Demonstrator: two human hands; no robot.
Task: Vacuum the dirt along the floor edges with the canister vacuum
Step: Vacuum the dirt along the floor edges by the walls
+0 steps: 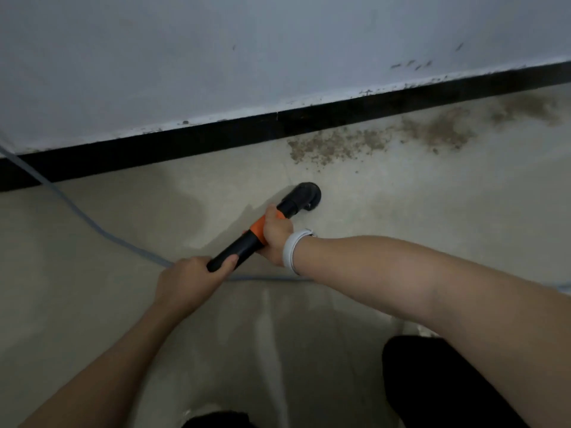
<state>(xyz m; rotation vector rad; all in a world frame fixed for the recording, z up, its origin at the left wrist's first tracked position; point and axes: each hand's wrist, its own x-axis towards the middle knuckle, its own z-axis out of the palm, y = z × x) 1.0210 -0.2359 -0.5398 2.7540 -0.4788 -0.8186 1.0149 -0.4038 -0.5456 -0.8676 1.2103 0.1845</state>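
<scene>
A black vacuum wand [244, 245] with an orange collar slants up to the right across the beige floor. Its round black nozzle [306, 196] sits on the floor a short way below a patch of brown dirt [336, 145]. My right hand [275, 234], with a white band on the wrist, grips the wand at the orange collar. My left hand [188, 279] grips the wand's lower end. More dirt [441, 129] spreads to the right along the black baseboard [216, 134]. The canister is out of view.
A grey cord [92, 225] runs from the left wall across the floor and passes under my arms. The white wall [247, 57] stands above the baseboard. My dark-clothed knee [432, 381] is at the lower right.
</scene>
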